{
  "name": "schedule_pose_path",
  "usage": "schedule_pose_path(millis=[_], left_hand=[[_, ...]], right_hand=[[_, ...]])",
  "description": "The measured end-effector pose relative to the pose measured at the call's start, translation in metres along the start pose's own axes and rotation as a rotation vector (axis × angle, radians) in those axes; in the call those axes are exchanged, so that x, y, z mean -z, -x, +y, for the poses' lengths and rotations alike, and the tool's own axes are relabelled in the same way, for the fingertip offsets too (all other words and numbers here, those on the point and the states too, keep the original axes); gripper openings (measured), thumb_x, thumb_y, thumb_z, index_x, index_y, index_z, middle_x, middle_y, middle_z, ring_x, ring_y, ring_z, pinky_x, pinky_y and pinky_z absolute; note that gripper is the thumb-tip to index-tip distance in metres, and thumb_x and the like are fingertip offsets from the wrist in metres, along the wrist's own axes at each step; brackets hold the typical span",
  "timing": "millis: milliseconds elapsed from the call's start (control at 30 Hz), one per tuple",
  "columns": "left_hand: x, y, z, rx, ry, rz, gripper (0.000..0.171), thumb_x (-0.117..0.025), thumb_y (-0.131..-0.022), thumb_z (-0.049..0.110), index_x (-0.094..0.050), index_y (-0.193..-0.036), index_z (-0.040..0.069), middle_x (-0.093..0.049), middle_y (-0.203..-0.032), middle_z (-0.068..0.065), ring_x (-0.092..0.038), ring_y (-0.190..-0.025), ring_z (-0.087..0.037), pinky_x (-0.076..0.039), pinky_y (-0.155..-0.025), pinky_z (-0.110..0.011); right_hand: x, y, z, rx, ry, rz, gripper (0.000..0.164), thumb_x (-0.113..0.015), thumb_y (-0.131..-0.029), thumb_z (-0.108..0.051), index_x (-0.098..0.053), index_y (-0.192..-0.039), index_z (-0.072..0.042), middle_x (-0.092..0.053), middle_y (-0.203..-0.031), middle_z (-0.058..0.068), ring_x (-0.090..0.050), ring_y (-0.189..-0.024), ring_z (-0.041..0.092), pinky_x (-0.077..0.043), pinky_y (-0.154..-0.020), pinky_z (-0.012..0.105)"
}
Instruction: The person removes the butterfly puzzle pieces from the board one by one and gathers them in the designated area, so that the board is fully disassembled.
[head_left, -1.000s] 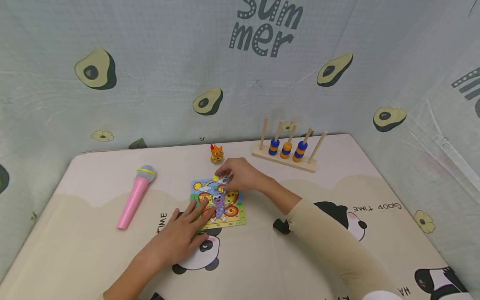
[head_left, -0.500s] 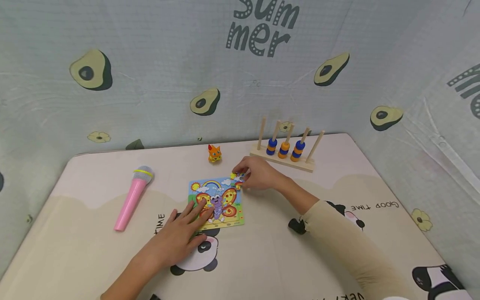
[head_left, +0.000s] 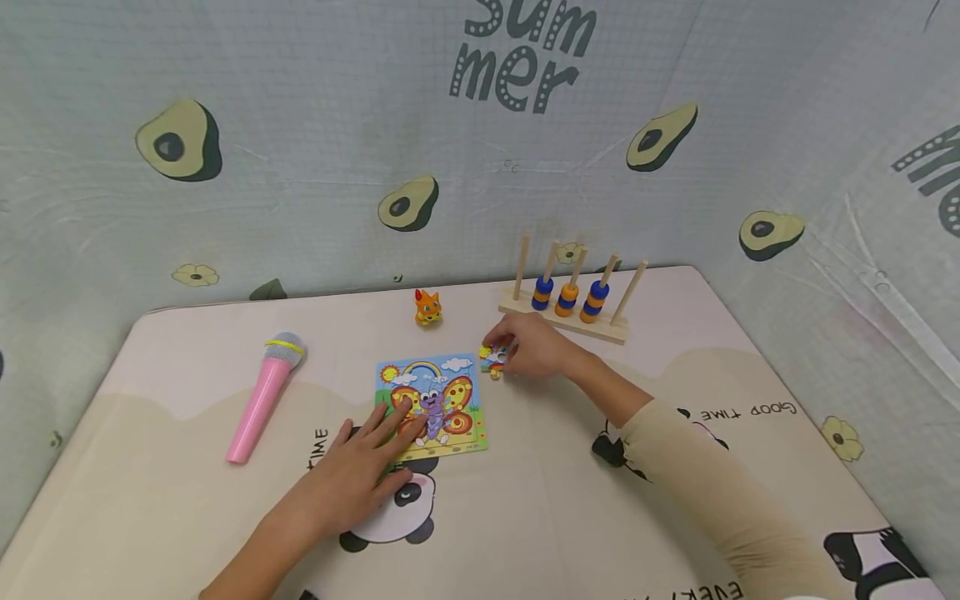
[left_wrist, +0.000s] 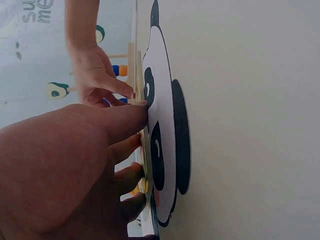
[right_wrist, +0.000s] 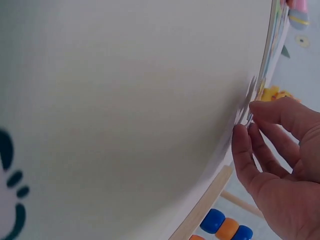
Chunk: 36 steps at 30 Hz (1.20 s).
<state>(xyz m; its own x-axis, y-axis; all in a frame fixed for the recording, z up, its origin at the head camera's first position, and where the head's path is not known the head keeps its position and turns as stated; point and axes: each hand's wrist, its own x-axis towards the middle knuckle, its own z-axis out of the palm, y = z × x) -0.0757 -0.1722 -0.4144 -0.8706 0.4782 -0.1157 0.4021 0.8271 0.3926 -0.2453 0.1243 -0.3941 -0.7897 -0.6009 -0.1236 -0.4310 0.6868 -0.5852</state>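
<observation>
A square butterfly jigsaw puzzle board (head_left: 450, 400) lies flat on the table, with its sun and rainbow side away from me. My left hand (head_left: 356, 479) rests on its near left corner with the fingers spread. In the left wrist view, the thumb of that left hand (left_wrist: 65, 155) lies along the board's edge. Just beyond the board's right side, my right hand (head_left: 536, 346) pinches a small colourful puzzle piece (head_left: 493, 358) low at the tabletop. Whether the piece touches the cloth is hard to tell. The right wrist view shows the right hand's (right_wrist: 280, 150) thumb and fingers closing around a thin edge.
A pink toy microphone (head_left: 264, 396) lies left of the board. Behind the board stands a small orange animal figure (head_left: 428, 307). At the back right is a wooden peg stand (head_left: 562, 321) with blue and orange beads. A patterned cloth curtain (head_left: 315, 167) rises behind the table.
My right hand has carried the puzzle piece from over the board's upper right part to the right, off the board. The left hand has stayed in place on it.
</observation>
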Motion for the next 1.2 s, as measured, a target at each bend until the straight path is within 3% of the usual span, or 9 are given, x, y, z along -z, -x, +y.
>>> schedule_pose_path(millis=[1200], left_hand=[[-0.0014,0.0004,-0.0008,0.004,0.001,0.003,0.067,-0.064,-0.102,0.040,-0.039,-0.162,0.023,-0.028,-0.172,-0.008,-0.024,-0.158,-0.045,-0.023,-0.117,-0.078]], right_hand=[[-0.0012,-0.0029,0.0060,0.002,0.060,-0.042,0.045,-0.079,-0.083,-0.001,-0.074,-0.127,-0.007,-0.071,-0.120,0.007,-0.065,-0.114,0.022,-0.054,-0.099,0.039]])
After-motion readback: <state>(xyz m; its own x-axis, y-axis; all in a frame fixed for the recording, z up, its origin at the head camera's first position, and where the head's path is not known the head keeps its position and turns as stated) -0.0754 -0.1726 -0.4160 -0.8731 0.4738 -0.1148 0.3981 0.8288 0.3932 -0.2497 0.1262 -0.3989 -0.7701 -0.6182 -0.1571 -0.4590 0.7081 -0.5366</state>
